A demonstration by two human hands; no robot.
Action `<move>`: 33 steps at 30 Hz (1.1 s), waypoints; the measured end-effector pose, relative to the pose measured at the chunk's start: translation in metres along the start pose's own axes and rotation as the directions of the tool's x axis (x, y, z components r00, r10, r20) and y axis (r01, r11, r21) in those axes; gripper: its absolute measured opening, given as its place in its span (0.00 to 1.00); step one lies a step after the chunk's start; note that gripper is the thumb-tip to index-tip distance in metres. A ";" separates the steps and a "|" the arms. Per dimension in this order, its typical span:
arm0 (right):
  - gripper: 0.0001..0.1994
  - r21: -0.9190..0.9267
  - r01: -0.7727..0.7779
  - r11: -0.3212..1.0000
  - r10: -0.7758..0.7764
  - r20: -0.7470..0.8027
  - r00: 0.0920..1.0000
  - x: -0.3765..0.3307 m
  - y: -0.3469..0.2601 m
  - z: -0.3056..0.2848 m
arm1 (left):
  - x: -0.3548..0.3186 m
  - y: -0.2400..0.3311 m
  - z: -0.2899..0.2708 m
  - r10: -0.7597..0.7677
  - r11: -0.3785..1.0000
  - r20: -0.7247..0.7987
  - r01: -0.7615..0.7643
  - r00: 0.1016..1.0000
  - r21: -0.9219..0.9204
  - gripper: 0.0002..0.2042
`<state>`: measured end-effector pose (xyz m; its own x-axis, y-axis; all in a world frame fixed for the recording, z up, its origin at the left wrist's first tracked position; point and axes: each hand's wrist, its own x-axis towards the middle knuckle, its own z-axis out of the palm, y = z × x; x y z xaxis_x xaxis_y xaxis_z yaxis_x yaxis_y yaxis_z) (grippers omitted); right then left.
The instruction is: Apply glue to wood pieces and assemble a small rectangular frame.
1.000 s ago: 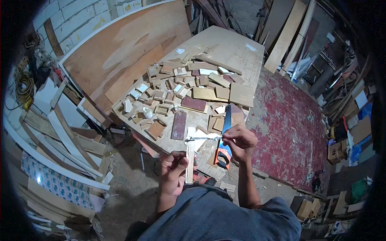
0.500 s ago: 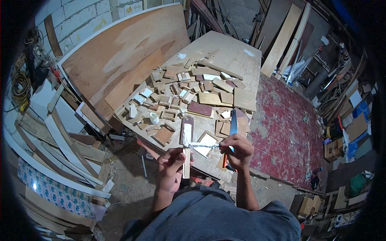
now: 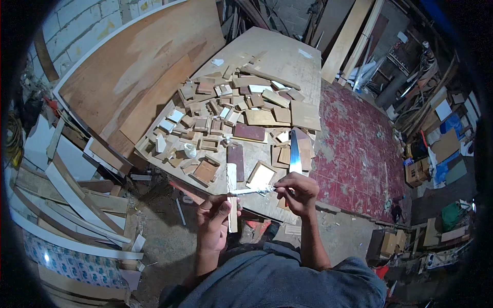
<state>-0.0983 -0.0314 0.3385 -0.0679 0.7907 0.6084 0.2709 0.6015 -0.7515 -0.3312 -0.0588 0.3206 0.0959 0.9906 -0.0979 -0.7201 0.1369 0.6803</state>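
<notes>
My left hand (image 3: pixel 212 222) is closed around the lower part of a narrow wooden strip (image 3: pixel 233 222), held upright above the near table edge. White paste covers the strip's upper part. In my right hand (image 3: pixel 299 193) a thin stick (image 3: pixel 252 191) smeared with white paste is pinched between fingers and thumb. The stick crosses the strip and touches it just above my left thumb. Beyond my right hand lies a hand saw (image 3: pixel 295 154), its handle mostly hidden. A dark red wooden piece (image 3: pixel 235 154) and a small white-bottomed wooden tray (image 3: pixel 261 175) lie beyond the strip.
Many wooden offcuts and small box frames (image 3: pixel 206 171) cover the table (image 3: pixel 280 49). A small whitish container (image 3: pixel 190 150) stands among them. A big plywood panel (image 3: pixel 138 72) leans at the left. Red floor (image 3: pixel 354 154) lies to the right; scrap boards (image 3: pixel 72 190) crowd the left.
The stick has moved down along the strip toward my left hand. My view has shifted slightly, so the table sits higher and further left.
</notes>
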 end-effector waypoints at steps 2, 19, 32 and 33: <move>0.01 0.035 -0.048 0.998 0.049 -0.015 0.999 -0.003 -0.002 0.000 | 0.009 0.001 -0.007 -0.022 1.000 0.054 0.022 0.998 0.003 0.09; 0.04 -0.128 0.013 0.992 -0.037 -0.184 0.982 -0.014 0.023 -0.071 | 0.009 -0.052 0.053 -0.043 0.993 0.145 0.027 0.988 0.115 0.14; 0.11 0.006 -0.095 0.995 0.094 -0.225 0.970 -0.058 0.085 -0.206 | 0.015 -0.170 0.154 -0.001 0.876 0.132 -0.063 0.991 0.479 0.16; 0.11 0.012 -0.101 0.995 0.101 -0.231 0.968 -0.059 0.089 -0.215 | 0.015 -0.179 0.161 -0.022 0.865 0.105 -0.033 0.994 0.500 0.17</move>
<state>0.1366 -0.0491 0.2909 0.1836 0.7998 0.5715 0.2645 0.5197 -0.8124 -0.0905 -0.0676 0.3139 0.1835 0.9824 -0.0362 -0.2824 0.0879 0.9553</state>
